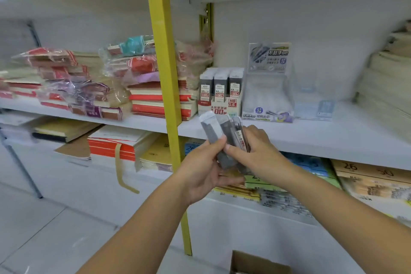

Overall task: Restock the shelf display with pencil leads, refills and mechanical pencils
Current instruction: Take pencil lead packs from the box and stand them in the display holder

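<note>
A bunch of gray lead packs is held in front of the shelf, near its front edge. The grip of the left hand is curled round the low end of the packs. The right hand grip is pinched on the top ones. More packs are stood in a display box on the shelf, w/ a clear stand right beside it. Notebooks are piled by a yellow post.

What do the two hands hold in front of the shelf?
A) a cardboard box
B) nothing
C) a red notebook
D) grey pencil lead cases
D: the left hand and the right hand both grip grey pencil lead cases, fanned out between them.
</note>
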Tool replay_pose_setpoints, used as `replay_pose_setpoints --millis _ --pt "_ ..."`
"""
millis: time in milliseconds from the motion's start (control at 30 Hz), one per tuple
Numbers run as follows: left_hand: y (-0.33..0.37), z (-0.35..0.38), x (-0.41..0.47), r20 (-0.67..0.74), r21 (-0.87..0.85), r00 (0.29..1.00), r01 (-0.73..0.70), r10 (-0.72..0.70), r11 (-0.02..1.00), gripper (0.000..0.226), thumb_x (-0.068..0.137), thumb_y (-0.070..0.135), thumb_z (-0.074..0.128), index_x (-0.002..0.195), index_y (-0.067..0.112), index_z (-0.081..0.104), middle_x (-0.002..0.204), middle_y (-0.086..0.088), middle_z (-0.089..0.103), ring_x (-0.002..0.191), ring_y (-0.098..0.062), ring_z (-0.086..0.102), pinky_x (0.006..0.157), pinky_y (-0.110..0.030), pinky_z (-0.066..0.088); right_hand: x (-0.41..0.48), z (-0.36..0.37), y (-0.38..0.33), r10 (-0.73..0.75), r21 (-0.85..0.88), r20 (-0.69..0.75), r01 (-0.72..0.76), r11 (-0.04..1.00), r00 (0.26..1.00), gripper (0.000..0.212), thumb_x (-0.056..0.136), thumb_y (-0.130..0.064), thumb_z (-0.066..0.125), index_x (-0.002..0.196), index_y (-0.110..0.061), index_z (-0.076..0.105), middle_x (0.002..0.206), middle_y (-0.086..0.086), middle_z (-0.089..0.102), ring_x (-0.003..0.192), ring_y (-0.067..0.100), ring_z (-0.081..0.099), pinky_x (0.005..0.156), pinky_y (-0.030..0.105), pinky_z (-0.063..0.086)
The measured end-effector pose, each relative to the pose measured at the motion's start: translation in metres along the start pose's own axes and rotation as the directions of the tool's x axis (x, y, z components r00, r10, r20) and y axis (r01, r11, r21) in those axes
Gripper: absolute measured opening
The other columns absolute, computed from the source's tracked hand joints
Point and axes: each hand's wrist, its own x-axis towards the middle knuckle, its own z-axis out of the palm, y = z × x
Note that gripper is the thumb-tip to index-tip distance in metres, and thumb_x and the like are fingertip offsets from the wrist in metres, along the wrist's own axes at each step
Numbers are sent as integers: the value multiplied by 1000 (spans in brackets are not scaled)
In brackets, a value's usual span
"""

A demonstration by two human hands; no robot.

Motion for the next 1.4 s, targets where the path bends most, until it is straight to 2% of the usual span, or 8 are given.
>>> replay_pose_setpoints --millis 133,333,467,600,800,933,1133,1400 --pt "8 -3 7 -83 54 996 -14 18 998 28 103 33 49 126 24 62 116 -6 74 106 -25 71 76 -48 60 7 8 -3 -62 16 -70 63 998 996 21 76 -66 54 90 -53 46 90 -18 55 85 -8 52 63 22 43" --pt "13 -5 5 -94 -25 995 -29 26 999 29 101 34 54 125 21 63 116 -9 74 104 -24 72 74 -48 60 12 11 -10 -14 55 -145 22 998 989 46 70 -64 66 106 -52 41 99 -25 58 87 -8 56 73 25 49" --pt "13 -5 7 -91 -47 996 -23 19 999 30 100 34 55 125 21 62 116 -9 74 99 -24 74 68 -44 61 13 2 -5 41 305 -7 -37 952 999 48 76 -45 76 118 -43 52 100 -18 69 89 1 66 77 30 56" --pt "16 -10 6 -97 -35 995 -27 23 999 31 100 36 53 127 23 60 115 -9 74 98 -28 74 70 -44 61 12 -14 -1 68 437 116 -112 893 991 29 93 -31 60 117 -48 57 72 -3 68 69 22 61 57 30 48" --pt "12 -3 4 -89 64 994 -63 69 996 26 100 41 52 123 34 63 115 -6 73 96 -20 71 66 -34 58 12 -11 -5 98 436 -11 -83 896 995 28 92 -20 63 107 -42 58 62 -4 66 55 14 58 54 29 50" --pt "14 -2 5 -89 -11 991 -100 99 995 28 98 35 56 126 32 60 125 -7 69 113 -28 67 75 -44 59 16 -6 -10 113 477 -176 -15 879 978 50 89 -11 66 124 -41 46 87 -13 73 62 6 63 56 19 50" --pt "31 -20 8 -185 -123 952 -267 242 956 29 103 31 48 131 37 49 113 -6 75 108 -26 70 77 -48 60 42 -29 -28 -21 311 -321 127 942 947 59 88 -11 67 119 -55 44 88 -9 75 79 4 68 70 29 53" --pt "38 -37 20 -299 170 838 -423 456 890 17 100 43 52 116 45 55 87 5 74 70 -8 66 64 -24 54 116 -62 -59 -321 -191 -400 264 945 859 40 91 -17 63 117 -42 46 88 -16 60 74 2 62 62 32 55"
